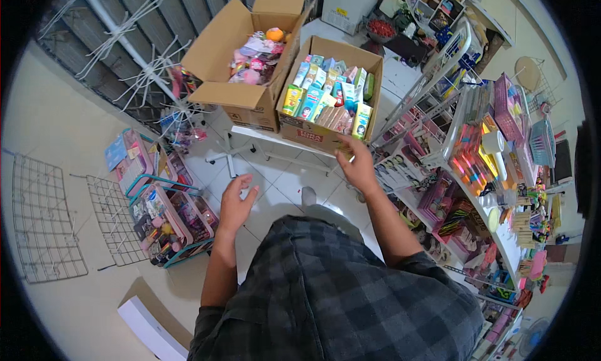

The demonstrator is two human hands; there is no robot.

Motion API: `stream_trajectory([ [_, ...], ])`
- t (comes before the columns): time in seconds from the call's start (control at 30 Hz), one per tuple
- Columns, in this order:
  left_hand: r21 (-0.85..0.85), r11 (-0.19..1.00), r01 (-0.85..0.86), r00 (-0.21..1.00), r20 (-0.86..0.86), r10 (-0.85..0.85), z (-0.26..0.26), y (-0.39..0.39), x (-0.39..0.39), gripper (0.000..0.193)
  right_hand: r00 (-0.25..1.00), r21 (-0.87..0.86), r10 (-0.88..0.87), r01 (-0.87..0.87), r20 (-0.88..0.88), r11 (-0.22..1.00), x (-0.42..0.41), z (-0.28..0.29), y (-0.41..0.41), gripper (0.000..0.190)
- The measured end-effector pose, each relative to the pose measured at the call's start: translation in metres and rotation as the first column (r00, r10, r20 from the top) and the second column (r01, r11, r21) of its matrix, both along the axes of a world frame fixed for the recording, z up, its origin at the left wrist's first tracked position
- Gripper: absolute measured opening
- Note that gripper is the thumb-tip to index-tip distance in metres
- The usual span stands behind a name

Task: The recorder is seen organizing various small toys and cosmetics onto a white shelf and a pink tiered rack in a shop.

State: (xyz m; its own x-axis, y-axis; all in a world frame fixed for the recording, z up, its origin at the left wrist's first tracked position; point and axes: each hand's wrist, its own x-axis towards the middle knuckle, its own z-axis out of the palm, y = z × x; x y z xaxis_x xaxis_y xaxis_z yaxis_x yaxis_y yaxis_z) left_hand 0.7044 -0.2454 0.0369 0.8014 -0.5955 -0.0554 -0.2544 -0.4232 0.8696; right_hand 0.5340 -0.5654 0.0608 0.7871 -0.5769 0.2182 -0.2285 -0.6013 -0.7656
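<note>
My left hand (237, 202) hangs above the tiled floor with nothing in it, fingers slightly curled and thumb apart. Closer to the table, my right hand (356, 165) is also bare; its fingertips overlap the lower front right of a cardboard box (307, 136), and whether they touch it I cannot tell. Boxed tubes and cartons of toiletries (331, 91) fill that box, several standing upright. To its left stands a taller open cardboard box (251, 111) with flaps spread, holding bagged plush toys and small goods (256, 60). Both boxes rest on a white table (286, 143).
A wire display stand (152, 74) rises at the left, above a tiered rack of baskets (162, 215). Wire grids (47, 220) lean on the left wall. Crowded shelves (488, 206) line the right side. Behind the boxes stands a white carton (350, 6).
</note>
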Motion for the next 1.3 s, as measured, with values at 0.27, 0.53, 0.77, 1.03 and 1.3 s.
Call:
stream_trajectory([
  [0.27, -0.064, 0.994, 0.083, 0.989, 0.128, -0.074, 0.019, -0.133, 0.045, 0.037, 0.999, -0.114, 0.006, -0.011, -0.047, 0.993, 0.061, 0.006, -0.116, 0.044],
  [0.53, -0.030, 0.949, 0.315, 0.914, 0.277, -0.295, 0.030, -0.224, 0.058, 0.034, 0.867, -0.200, 0.230, -0.345, -0.441, 0.917, 0.089, -0.026, -0.162, 0.060],
  [0.77, 0.101, 0.872, 0.478, 0.817, 0.313, -0.484, 0.022, -0.275, 0.067, 0.044, 0.836, -0.103, 0.249, -0.339, -0.488, 0.935, 0.091, -0.022, -0.161, 0.055],
  [1.03, 0.303, 0.839, 0.452, 0.814, 0.245, -0.527, 0.001, -0.302, 0.073, 0.052, 0.826, 0.016, 0.228, -0.256, -0.515, 0.966, 0.087, -0.004, -0.159, 0.053],
  [1.3, 0.479, 0.757, 0.443, 0.840, 0.073, -0.538, 0.015, -0.323, 0.070, 0.056, 0.870, 0.070, 0.254, -0.248, -0.422, 0.966, 0.074, 0.006, -0.175, 0.050],
])
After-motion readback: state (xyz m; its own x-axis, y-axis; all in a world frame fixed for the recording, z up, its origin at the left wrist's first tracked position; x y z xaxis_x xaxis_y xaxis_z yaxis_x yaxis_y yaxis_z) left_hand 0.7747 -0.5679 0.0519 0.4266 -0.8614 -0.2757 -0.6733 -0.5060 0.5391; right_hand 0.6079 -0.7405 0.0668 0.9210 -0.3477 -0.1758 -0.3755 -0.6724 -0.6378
